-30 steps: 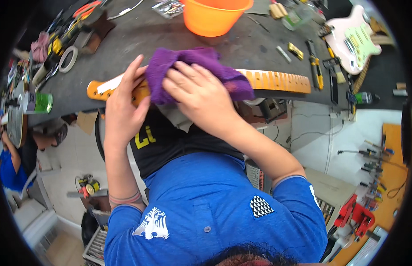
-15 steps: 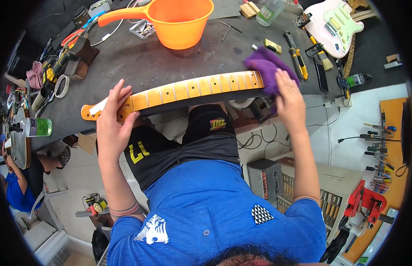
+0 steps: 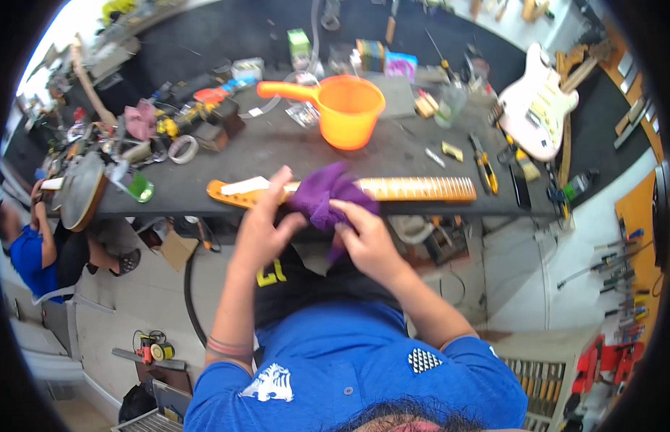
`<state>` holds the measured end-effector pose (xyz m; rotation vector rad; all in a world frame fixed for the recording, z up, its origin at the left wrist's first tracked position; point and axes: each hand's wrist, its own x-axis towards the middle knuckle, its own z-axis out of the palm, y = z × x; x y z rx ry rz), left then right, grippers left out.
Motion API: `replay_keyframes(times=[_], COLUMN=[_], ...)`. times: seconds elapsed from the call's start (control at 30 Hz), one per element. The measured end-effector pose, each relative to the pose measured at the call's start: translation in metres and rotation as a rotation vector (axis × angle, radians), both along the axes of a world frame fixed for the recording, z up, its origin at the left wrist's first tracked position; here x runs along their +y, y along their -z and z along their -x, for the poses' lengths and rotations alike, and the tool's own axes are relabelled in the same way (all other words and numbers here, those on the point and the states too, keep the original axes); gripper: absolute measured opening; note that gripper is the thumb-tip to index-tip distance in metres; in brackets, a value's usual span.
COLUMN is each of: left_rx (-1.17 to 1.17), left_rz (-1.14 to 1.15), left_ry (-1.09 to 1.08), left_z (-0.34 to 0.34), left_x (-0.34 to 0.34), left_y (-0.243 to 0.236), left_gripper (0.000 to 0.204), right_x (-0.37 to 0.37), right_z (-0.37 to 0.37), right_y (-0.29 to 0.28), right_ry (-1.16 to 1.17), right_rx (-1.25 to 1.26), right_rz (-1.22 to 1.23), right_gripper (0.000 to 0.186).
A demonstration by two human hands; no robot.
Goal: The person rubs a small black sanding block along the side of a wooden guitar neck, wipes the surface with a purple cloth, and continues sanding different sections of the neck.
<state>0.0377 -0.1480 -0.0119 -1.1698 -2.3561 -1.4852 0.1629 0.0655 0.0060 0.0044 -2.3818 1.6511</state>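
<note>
An orange-brown guitar neck (image 3: 421, 189) with dark dots and metal frets lies along the front edge of the dark workbench. Its headstock (image 3: 227, 191), with a white strip on it, points left. Over the headstock end, my left hand (image 3: 261, 227) has its fingers stretched and its thumb apart. A crumpled purple cloth (image 3: 322, 201) covers the part of the neck beside that hand. My right hand (image 3: 371, 241) grips the cloth from the near side, fingers bent onto it. Some of the cloth hangs below the bench edge, and both are a little blurred.
Behind the neck stands an orange dipper (image 3: 349, 115). A pale pink guitar body (image 3: 537, 108), pliers (image 3: 485, 165) and a brush (image 3: 526, 165) lie to the right. Tape (image 3: 184, 150) and cluttered tools are at left. A person in blue (image 3: 36, 252) sits at far left.
My right hand has carried the purple cloth leftward along the neck, from its right end to beside my left hand. The view has shifted, showing more of the bench's far side.
</note>
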Motion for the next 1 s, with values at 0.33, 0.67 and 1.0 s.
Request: replay_keyframes(times=[0.33,0.67,1.0], left_rx=[-0.745,-0.258,0.313], left_rz=[-0.859,-0.591,-0.182], left_ry=[-0.017,-0.262,0.244], left_z=[-0.100,-0.089,-0.090], left_x=[-0.019,-0.052,-0.016], left_y=[0.064,0.018,0.006], left_gripper=[0.035,0.023,0.039], right_x=[-0.093,-0.081,-0.040], right_z=[0.001,-0.022,-0.012], right_y=[0.002,0.051,0.025], right_ry=[-0.404,-0.477,-0.077], right_rx=[0.550,-0.287,0.130], right_rz=[-0.379,0.526,0.809], right_gripper=[0.045,0.057,0.029])
